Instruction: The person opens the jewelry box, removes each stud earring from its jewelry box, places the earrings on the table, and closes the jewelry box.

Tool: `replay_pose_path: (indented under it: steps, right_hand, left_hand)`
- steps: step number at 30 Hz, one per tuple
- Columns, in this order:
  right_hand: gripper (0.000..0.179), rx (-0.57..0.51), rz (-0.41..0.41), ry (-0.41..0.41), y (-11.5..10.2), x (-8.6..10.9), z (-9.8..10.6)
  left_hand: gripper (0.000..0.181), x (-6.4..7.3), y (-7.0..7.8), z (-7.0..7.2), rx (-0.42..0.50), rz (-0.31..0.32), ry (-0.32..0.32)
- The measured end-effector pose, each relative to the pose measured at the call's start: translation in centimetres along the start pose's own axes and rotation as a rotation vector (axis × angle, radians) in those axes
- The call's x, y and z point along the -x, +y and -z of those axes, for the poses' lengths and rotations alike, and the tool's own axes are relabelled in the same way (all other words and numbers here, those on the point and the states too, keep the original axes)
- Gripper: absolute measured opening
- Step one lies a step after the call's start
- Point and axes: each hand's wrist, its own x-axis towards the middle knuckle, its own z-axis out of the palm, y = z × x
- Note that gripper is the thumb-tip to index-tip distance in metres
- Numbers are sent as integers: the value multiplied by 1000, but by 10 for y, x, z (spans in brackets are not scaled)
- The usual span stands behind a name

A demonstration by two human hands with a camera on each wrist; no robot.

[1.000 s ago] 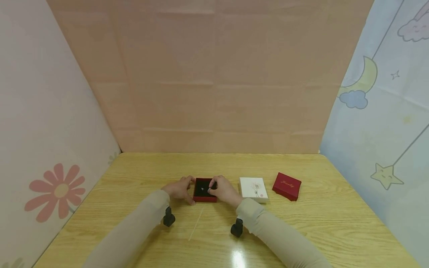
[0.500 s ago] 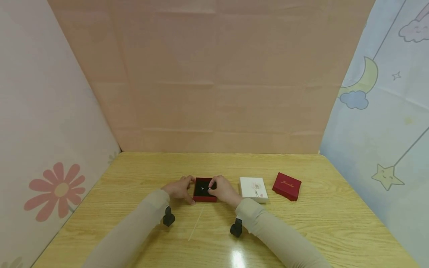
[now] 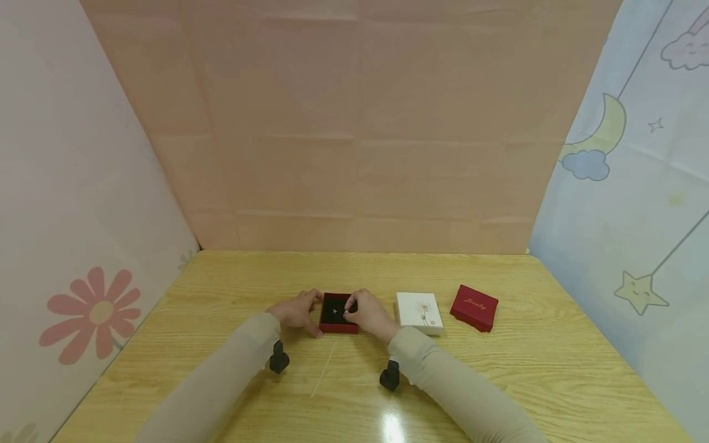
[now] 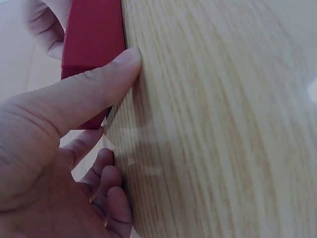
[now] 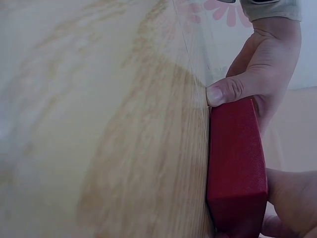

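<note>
A red jewelry box base [image 3: 339,329] with a black insert [image 3: 331,303] sits between my hands in the head view. Two small silvery star-shaped earrings lie on the insert: the left earring [image 3: 335,312] shows plainly, the right earring [image 3: 346,311] is partly covered. My left hand [image 3: 296,312] holds the box's left side, its thumb along the front corner in the left wrist view. Thumb and forefinger of my right hand [image 3: 373,315] pinch at the right earring inside the box. From the right wrist view, the red wall [image 5: 235,153] hides those fingertips.
Right of my right hand stands a white box [image 3: 419,309] with a flower print. Farther right lies a red lid [image 3: 474,307] lettered in gold. A thin pale strip [image 3: 324,370] lies in front of the box on the wooden table [image 3: 554,369].
</note>
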Motion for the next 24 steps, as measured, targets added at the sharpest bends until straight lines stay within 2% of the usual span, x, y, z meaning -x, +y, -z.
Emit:
replay_pose_path:
  steps: [12, 24]
  right_hand:
    - [13, 28, -2, 13, 1, -3, 0]
    - [10, 15, -17, -14, -1, -3, 2]
  left_hand:
    - [82, 2, 4, 1, 16, -8, 3]
    - [83, 2, 2, 1, 16, -6, -2]
